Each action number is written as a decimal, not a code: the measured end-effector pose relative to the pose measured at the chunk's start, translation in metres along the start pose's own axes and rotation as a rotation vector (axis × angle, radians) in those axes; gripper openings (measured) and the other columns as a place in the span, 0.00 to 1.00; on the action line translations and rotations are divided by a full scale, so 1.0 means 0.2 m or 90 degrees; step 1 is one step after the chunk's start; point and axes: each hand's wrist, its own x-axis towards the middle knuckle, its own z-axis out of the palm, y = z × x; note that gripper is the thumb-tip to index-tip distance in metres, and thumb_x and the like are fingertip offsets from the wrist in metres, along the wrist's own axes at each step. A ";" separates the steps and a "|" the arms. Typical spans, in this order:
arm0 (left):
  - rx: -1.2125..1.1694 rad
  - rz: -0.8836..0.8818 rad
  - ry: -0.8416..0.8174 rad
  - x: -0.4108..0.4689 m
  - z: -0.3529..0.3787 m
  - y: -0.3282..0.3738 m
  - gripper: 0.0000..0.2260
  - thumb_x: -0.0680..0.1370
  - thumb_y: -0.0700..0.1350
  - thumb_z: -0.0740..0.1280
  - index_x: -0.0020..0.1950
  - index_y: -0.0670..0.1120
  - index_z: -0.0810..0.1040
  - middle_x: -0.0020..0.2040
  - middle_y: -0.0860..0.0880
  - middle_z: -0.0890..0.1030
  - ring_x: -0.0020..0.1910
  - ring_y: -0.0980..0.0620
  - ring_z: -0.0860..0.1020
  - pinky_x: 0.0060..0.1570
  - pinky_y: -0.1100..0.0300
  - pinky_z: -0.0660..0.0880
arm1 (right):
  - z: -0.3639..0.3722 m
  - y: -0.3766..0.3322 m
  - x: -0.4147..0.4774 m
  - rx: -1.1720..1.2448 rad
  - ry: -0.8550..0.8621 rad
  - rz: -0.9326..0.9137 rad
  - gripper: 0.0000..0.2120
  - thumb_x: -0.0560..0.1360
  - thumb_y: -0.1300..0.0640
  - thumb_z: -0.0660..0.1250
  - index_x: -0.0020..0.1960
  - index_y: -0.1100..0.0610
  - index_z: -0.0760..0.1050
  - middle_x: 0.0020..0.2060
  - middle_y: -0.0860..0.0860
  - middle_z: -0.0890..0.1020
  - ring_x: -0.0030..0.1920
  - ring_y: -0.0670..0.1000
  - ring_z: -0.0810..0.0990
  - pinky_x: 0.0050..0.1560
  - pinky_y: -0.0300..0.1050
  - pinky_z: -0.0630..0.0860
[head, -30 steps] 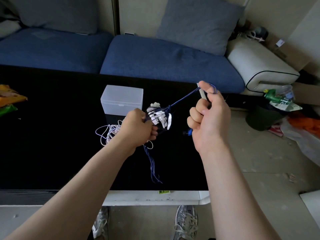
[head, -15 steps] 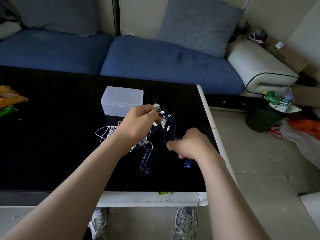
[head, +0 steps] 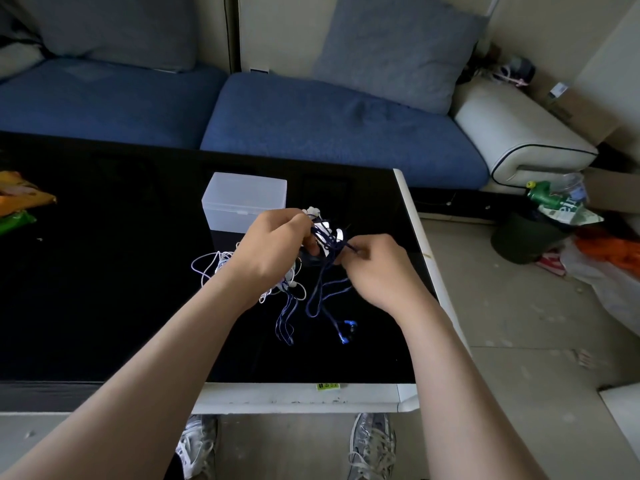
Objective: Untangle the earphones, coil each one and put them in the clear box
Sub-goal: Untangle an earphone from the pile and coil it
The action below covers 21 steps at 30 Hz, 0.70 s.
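Untangling stage: the left hand [head: 273,244] grips the knotted bundle [head: 325,233] by the clear box [head: 244,202], the right hand [head: 381,268] seemingly pinches a blue cord [head: 341,244], which next needs drawing free rightwards.

We have one view only, worn on our head, wide-angle, facing forward and down, close above the black table [head: 104,289], left hand [head: 273,251] and right hand [head: 381,271] mid-frame, sofa [head: 329,123] beyond.
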 end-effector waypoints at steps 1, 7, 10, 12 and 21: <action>-0.003 -0.003 0.015 0.01 0.00 -0.01 0.13 0.75 0.48 0.60 0.37 0.45 0.80 0.40 0.38 0.84 0.37 0.46 0.71 0.43 0.47 0.70 | -0.01 0.00 0.01 0.021 0.008 0.007 0.12 0.81 0.54 0.66 0.40 0.50 0.82 0.30 0.44 0.82 0.34 0.46 0.78 0.33 0.35 0.70; 0.058 0.029 0.052 0.01 0.00 -0.02 0.07 0.80 0.47 0.65 0.49 0.55 0.83 0.36 0.48 0.85 0.30 0.57 0.79 0.31 0.62 0.73 | -0.01 -0.03 0.01 0.172 0.004 -0.027 0.12 0.80 0.55 0.65 0.42 0.56 0.84 0.28 0.43 0.78 0.34 0.47 0.82 0.48 0.54 0.80; 0.064 0.073 0.025 0.01 0.00 -0.03 0.08 0.76 0.50 0.68 0.51 0.58 0.85 0.39 0.54 0.85 0.36 0.53 0.82 0.39 0.55 0.79 | -0.01 -0.04 0.01 0.174 0.015 -0.074 0.13 0.82 0.52 0.62 0.45 0.53 0.83 0.27 0.42 0.73 0.36 0.48 0.74 0.44 0.53 0.73; 0.085 0.119 -0.001 0.01 0.00 -0.04 0.05 0.76 0.52 0.72 0.51 0.58 0.86 0.42 0.58 0.86 0.41 0.58 0.83 0.45 0.55 0.79 | -0.01 -0.04 0.01 0.168 -0.003 -0.094 0.14 0.85 0.53 0.61 0.47 0.51 0.82 0.29 0.42 0.74 0.36 0.48 0.73 0.43 0.53 0.70; 0.164 0.211 0.015 0.01 0.00 -0.03 0.12 0.81 0.40 0.67 0.55 0.55 0.86 0.45 0.56 0.87 0.47 0.59 0.84 0.53 0.52 0.82 | -0.02 -0.05 0.00 0.136 0.021 -0.110 0.12 0.83 0.53 0.65 0.47 0.49 0.86 0.32 0.44 0.82 0.35 0.48 0.78 0.40 0.43 0.73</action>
